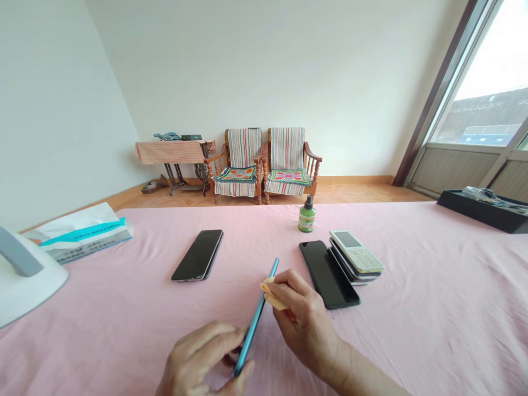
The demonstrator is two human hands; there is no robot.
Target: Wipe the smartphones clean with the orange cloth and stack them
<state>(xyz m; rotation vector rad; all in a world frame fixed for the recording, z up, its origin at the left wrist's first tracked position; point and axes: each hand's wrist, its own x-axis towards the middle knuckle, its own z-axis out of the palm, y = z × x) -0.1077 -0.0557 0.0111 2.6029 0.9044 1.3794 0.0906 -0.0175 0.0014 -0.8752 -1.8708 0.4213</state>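
Observation:
My left hand (206, 355) grips the lower end of a blue-edged smartphone (256, 319), held up on its side so that its narrow edge faces me. In my right hand (307, 322) a small yellow cleaning cloth (274, 297) is pinched between thumb and fingers. The cloth touches the phone's edge near its upper part. To the left lies a black smartphone (198, 256), which seems to rest on another one. Right of my right hand, a dark smartphone (330, 275) lies face up beside a stack of phones topped by a white keypad phone (357, 250).
A green spray bottle (307, 215) stands near the far edge of the pink-covered table (136, 330). At the left are a tissue pack (82, 234) and a white-and-grey appliance (28, 286). A black box (482, 212) with cables sits far right. Two chairs (286, 159) stand beyond.

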